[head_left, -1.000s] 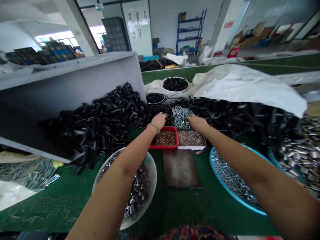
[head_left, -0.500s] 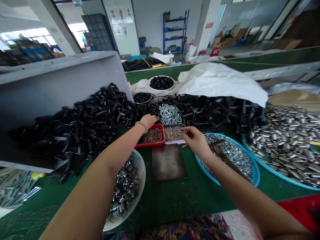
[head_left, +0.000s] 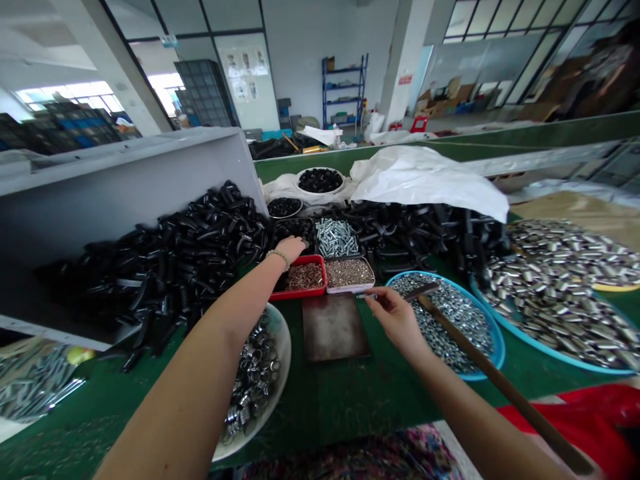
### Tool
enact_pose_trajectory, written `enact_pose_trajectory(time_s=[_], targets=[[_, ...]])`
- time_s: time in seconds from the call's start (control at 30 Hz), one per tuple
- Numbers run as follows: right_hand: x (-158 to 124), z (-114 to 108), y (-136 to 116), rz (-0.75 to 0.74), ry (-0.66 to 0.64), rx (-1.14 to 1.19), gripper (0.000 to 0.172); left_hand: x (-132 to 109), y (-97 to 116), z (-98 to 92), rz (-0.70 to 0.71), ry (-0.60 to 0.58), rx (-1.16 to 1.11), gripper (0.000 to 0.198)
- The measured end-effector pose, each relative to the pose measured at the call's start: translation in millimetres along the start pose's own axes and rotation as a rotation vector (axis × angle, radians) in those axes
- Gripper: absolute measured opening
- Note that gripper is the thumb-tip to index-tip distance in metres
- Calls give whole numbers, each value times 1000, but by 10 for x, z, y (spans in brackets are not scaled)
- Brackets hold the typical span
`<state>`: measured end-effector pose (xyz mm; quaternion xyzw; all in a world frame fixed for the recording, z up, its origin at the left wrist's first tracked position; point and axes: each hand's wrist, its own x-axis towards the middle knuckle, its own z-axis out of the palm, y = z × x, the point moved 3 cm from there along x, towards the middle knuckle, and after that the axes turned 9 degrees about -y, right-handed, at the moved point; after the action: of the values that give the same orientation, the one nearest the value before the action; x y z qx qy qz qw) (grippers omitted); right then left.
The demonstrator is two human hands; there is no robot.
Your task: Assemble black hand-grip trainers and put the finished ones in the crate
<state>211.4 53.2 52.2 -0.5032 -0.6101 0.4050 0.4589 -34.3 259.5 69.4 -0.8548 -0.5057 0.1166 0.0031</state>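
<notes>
Head view: your left hand at black tray, fingers curled together, cannot tell if clamped on anything; red tray just below. Right hand beside blue dish, fingers pinched on small screw, held above table; wooden stick just beside hand.

Head-worn view, facing forward and down, close above left hand, right hand
</notes>
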Motion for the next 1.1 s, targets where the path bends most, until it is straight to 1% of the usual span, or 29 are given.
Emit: enact_pose_trajectory(time_s=[0.1, 0.2, 0.3, 0.37, 0.4, 0.47, 0.53, 0.6, 0.63, 0.67, 0.7, 0.73, 0.77, 0.8, 0.87, 0.93, 0.97, 1.03, 1.1], targets=[[-33, 30, -15, 18, 0, 20, 28, 14, -8, -13, 8, 14, -122, 24], [-42, 39, -29, 30, 15, 52, 29, 13, -43, -63, -5, 59, -289, 16], [-24, 33, -24, 21, 36, 76, 29, -41, -78, -144, -45, 159, -502, 6], [1, 35, -27, -10, 67, 85, 28, -138, -39, -185, -81, 244, -671, 11], [13, 45, -36, -33, 80, 81, 27, -216, 16, -191, -101, 282, -756, 16], [27, 87, -79, -95, 96, 55, 24, -441, 220, -168, -126, 332, -912, 22], [10, 157, -157, -179, 95, 2, 18, -746, 532, -86, -116, 336, -1220, 21], [-47, 243, -255, -282, 72, -73, 13, -1085, 909, 49, -77, 286, -1856, 20], [-88, 287, -299, -325, 52, -119, 12, -1249, 1101, 113, -71, 249, -2120, 23], [-135, 330, -333, -357, 28, -170, 10, -1398, 1281, 169, -72, 207, -2325, 27], [-184, 369, -354, -375, 6, -221, 10, -1526, 1438, 218, -84, 170, -2455, 28], [-233, 402, -360, -378, -16, -270, 9, -1631, 1565, 263, -101, 147, -2529, 29], [-281, 429, -353, -373, -33, -317, 9, -1710, 1663, 304, -122, 147, -2564, 28], [-328, 453, -336, -365, -50, -363, 10, -1767, 1732, 344, -145, 172, -2570, 28], [-416, 494, -290, -367, -95, -452, 11, -1834, 1805, 416, -183, 283, -2513, 27], [-496, 526, -249, -392, -133, -549, 12, -1871, 1844, 472, -176, 371, -2405, 26], [-533, 537, -234, -408, -140, -591, 12, -1888, 1866, 492, -143, 373, -2359, 29], [-599, 550, -215, -420, -138, -635, 13, -1937, 1911, 518, -42, 324, -2304, 41], [-653, 565, -197, -400, -174, -571, 17, -2025, 1923, 534, 17, 297, -2274, 48]])
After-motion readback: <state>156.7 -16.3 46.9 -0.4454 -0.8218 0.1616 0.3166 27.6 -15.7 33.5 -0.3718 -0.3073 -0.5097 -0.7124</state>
